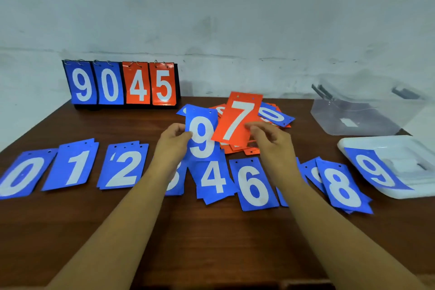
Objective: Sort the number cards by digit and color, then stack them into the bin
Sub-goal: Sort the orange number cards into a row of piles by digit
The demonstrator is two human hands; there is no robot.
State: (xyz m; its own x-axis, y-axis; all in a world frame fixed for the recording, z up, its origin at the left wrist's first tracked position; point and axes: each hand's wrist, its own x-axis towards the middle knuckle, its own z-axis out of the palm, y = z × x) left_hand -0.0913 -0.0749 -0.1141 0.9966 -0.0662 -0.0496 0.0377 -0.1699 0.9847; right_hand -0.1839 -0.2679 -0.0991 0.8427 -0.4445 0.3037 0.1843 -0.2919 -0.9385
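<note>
Both hands hover over the brown wooden table, near the white plastic lid whose lone blue 9 card should squarely receive the blue plastic 9 card pinched by the left hand, while the right hand pinches an orange plastic 7 card.

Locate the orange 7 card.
Head view, right of centre: the right hand pinches the orange 7 card over the mixed pile, beside the left hand's blue 9 card.
</note>
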